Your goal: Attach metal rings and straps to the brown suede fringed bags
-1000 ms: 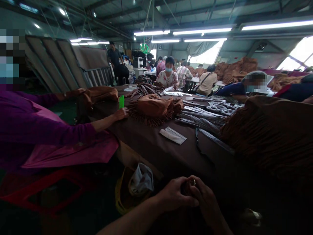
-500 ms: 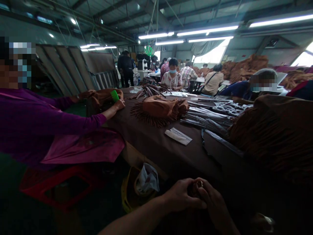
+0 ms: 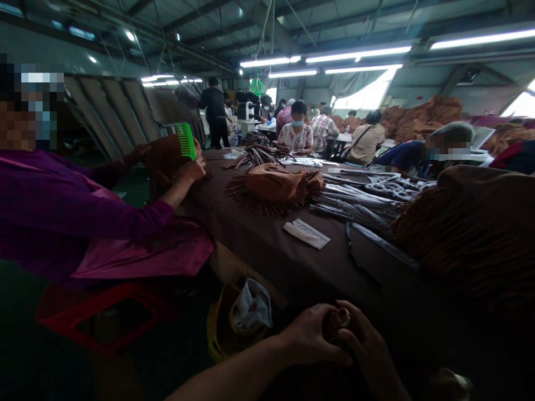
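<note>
Low in the head view, my left hand [image 3: 307, 336] and my right hand [image 3: 368, 341] meet over the dark near edge of the table. Their fingers are wrapped around a small brown piece with a pale, shiny ring-shaped end [image 3: 343, 317]. The ring faces up between thumbs and fingers; the rest of the piece is hidden or too dark to name. Below and right of my right hand, another pale shiny rounded thing [image 3: 457, 381] shows dimly.
A brown-covered table [image 3: 251, 245] holds fringed brown bags [image 3: 273, 182], white-wrapped strips [image 3: 359, 199] and a flat packet [image 3: 307, 234]. A large fringed pile [image 3: 476, 234] stands right. On the left, a co-worker holds a green comb [image 3: 185, 141]. A yellow basket [image 3: 214, 328] stands below.
The pale ring shows more fully between my fingers, while my hands stay nearly in place. The co-worker's green comb has risen and shifted left, now upright over the brown piece.
</note>
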The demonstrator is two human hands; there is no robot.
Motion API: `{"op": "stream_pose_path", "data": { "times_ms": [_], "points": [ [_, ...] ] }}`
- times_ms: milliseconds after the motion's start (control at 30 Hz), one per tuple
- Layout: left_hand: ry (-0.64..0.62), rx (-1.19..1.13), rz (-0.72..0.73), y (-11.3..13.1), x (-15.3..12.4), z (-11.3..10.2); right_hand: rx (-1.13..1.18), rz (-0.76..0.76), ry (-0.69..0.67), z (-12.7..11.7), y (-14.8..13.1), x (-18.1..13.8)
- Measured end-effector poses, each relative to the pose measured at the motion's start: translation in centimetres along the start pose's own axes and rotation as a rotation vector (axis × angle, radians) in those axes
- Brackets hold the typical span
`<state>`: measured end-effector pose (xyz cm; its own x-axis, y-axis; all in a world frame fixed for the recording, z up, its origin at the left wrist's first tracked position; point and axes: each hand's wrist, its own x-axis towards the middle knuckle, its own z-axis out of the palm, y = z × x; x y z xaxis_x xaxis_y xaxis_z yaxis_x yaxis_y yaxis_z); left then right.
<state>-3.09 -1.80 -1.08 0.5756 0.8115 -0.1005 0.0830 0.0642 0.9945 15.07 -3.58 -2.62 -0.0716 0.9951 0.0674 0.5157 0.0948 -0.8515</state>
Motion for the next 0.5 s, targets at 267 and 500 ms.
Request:
{"op": "stream_pose_path", "data": {
  "times_ms": [267,500],
  "points": [
    [-0.029,0.023,0.02,-0.3,0.0,0.1,0.016,-0.037,-0.036,0.3,-0.7,0.0],
    [0.022,0.046,-0.006,-0.3,0.0,-0.2,0.004,-0.007,0.058,-0.1,0.9,0.0]
  ]
}}
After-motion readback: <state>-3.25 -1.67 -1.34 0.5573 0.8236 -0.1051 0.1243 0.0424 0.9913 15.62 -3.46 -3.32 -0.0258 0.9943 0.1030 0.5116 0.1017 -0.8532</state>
